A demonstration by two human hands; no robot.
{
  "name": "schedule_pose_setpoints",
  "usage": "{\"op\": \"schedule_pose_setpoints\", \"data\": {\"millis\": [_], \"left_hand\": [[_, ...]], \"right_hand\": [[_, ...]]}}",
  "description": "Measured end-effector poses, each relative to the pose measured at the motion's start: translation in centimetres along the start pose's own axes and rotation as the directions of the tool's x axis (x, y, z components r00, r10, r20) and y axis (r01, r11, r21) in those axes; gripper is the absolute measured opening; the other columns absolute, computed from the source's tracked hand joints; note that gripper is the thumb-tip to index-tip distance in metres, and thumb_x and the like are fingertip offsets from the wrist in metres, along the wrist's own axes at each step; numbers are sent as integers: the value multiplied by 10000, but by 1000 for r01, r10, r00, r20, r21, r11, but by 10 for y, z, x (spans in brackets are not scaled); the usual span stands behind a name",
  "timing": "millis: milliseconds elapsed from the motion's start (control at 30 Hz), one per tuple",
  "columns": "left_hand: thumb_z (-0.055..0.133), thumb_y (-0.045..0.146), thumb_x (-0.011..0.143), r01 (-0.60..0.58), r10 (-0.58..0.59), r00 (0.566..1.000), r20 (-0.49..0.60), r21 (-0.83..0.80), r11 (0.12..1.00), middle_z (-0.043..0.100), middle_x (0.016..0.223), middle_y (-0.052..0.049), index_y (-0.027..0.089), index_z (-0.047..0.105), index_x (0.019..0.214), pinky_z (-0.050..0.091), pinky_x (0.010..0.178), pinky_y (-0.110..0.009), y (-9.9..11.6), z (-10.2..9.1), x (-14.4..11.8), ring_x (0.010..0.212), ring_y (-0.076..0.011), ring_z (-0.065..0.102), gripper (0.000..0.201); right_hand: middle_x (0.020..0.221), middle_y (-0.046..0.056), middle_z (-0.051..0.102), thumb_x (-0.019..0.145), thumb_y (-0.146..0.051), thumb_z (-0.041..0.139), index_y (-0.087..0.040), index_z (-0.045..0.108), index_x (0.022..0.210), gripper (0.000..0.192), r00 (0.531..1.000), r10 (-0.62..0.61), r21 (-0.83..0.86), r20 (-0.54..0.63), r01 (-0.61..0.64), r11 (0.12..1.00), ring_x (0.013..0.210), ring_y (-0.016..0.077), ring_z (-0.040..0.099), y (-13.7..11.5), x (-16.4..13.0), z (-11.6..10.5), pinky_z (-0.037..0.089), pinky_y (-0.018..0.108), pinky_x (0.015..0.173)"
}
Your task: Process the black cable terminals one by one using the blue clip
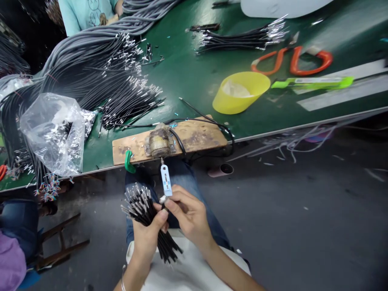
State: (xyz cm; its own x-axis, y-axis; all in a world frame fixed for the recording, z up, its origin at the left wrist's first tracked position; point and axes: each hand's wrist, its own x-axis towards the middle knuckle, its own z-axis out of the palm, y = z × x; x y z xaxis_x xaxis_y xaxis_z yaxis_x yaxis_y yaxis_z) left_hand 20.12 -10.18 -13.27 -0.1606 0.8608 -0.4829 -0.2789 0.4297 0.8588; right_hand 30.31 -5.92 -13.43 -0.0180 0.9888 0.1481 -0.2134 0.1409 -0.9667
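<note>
My left hand (146,238) is closed round a bundle of short black cables (142,208). Their silvery, stripped ends fan out above the fist and the black ends hang below. My right hand (189,214) pinches one black cable (164,206) by its whitish end, close to my left thumb; fingers partly cover it. Just above that end is a light-blue slotted plastic piece (166,182), fixed to the shaft of a small, grimy motor (159,141). The motor is mounted on a wooden board (200,135) at the table edge.
Grey cables (81,52) and loose black ones (130,103) cover the green table's left side, beside a clear plastic bag (54,133). A green clamp (129,161) grips the board. Farther right are a yellow cup (241,93), orange-handled scissors (311,60) and a green cutter (315,83). Another person (87,16) sits opposite.
</note>
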Motion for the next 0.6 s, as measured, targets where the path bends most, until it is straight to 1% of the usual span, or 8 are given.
{"op": "schedule_pose_setpoints", "data": {"millis": [33, 100, 167, 200, 367, 467, 533, 600], "left_hand": [[703, 455, 650, 11, -10, 1000, 21, -16, 1000, 461, 443, 68, 187, 515, 756, 370, 440, -218, 0, 0, 0, 402, -64, 424, 344], [697, 480, 644, 48, -45, 996, 81, -37, 998, 441, 405, 64, 182, 504, 706, 366, 424, -226, 3, 1, -1, 374, -66, 416, 360], [695, 488, 639, 94, -86, 987, 137, -48, 994, 426, 389, 55, 171, 516, 662, 361, 402, -231, 6, 0, -1, 349, -63, 402, 365], [699, 487, 632, 116, -107, 982, 157, -52, 992, 431, 401, 50, 165, 523, 651, 358, 390, -231, 8, -1, 0, 341, -58, 389, 367], [706, 466, 620, 210, -193, 960, 201, -65, 975, 362, 432, 66, 153, 541, 645, 275, 331, -191, 14, -3, 0, 328, -12, 263, 355], [723, 467, 603, 219, -202, 959, 197, -69, 973, 348, 438, 71, 149, 535, 639, 245, 340, -180, 13, 0, 0, 338, -2, 243, 371], [735, 483, 584, 195, -180, 969, 169, -71, 978, 347, 453, 75, 161, 512, 648, 254, 356, -182, 12, 2, 1, 348, -4, 257, 397], [726, 517, 578, 162, -153, 979, 131, -62, 985, 333, 466, 81, 175, 487, 654, 259, 368, -185, 11, 4, 1, 356, -9, 270, 424]], "right_hand": [[597, 5, 503, 826, -303, 530, -176, 559, 627, 237, 992, 121, 138, 48, -126, 982, 526, 129, 476, 1, -2, 2, 383, 258, 475], [556, -9, 495, 809, -423, 533, -177, 556, 665, 286, 919, 309, 381, 246, -385, 840, 417, 112, 449, 3, -3, 5, 366, 245, 387], [515, -27, 473, 784, -473, 551, -176, 559, 691, 311, 846, 365, 486, 388, -524, 699, 374, 101, 425, 4, -1, 3, 367, 240, 369], [529, -22, 479, 779, -477, 557, -173, 571, 699, 315, 843, 361, 496, 399, -530, 688, 403, 105, 445, 4, 0, 1, 386, 241, 398], [751, 38, 538, 765, -400, 612, -171, 630, 755, 230, 948, 160, 294, 275, -241, 925, 689, 152, 519, 5, 7, -14, 431, 265, 606], [651, 7, 486, 792, -336, 590, -179, 571, 638, 221, 969, 111, 202, 222, -157, 967, 610, 138, 483, 5, 6, -13, 404, 266, 566], [612, -7, 457, 817, -308, 554, -188, 528, 608, 242, 992, 71, 130, 108, -85, 988, 569, 132, 452, 4, 3, -9, 381, 265, 537], [614, -3, 466, 827, -262, 535, -195, 523, 613, 224, 999, -48, -23, -25, 47, 999, 587, 141, 442, 3, 0, -7, 379, 282, 573]]}}
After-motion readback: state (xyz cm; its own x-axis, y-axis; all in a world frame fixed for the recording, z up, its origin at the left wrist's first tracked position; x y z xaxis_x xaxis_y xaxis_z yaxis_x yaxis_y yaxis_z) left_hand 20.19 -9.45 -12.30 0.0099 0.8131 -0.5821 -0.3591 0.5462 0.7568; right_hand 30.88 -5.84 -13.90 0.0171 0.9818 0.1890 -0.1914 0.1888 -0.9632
